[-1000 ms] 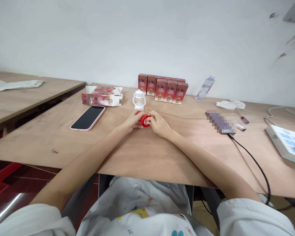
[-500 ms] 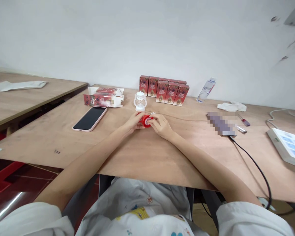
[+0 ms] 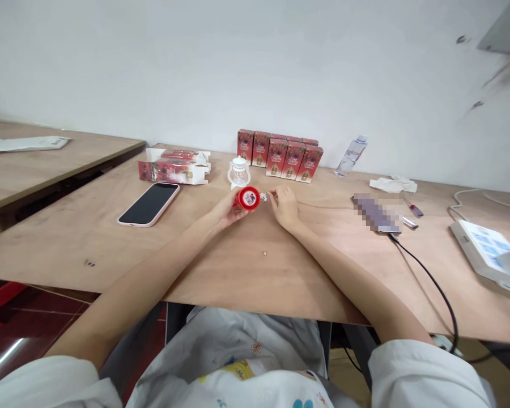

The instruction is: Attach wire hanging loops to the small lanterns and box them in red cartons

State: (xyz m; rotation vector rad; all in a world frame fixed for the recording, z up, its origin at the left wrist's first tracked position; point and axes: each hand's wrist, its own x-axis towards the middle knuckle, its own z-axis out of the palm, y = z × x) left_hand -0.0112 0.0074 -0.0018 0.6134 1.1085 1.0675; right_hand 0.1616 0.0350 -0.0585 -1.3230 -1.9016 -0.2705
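My left hand (image 3: 229, 209) is closed around the side of a red round base (image 3: 239, 199), its face tilted toward me. Inside its rim sits a pale disc with a printed picture (image 3: 250, 198). My right hand (image 3: 285, 207) rests on the table just right of the base, fingers bent and drawn together. Its fingertips are beside a little cluster of small white pieces (image 3: 263, 196); what they pinch, if anything, is too small to tell. Behind the base stands a white miniature lantern (image 3: 238, 171) with a clear body. A tiny bit (image 3: 264, 253) lies nearer to me.
Several red printed boxes (image 3: 276, 157) stand in rows at the back, with opened boxes (image 3: 174, 168) to their left. A pink-cased phone (image 3: 149, 205) lies left. On the right are a tilted bottle (image 3: 352, 155), tissue (image 3: 393, 184), a cabled phone (image 3: 372, 212), a screwdriver (image 3: 415, 210) and a white case (image 3: 487, 249).
My right hand has left the face of the red base and moved right, to the small white pieces. The base's face now shows uncovered. A tiny bit shows on the table in front.
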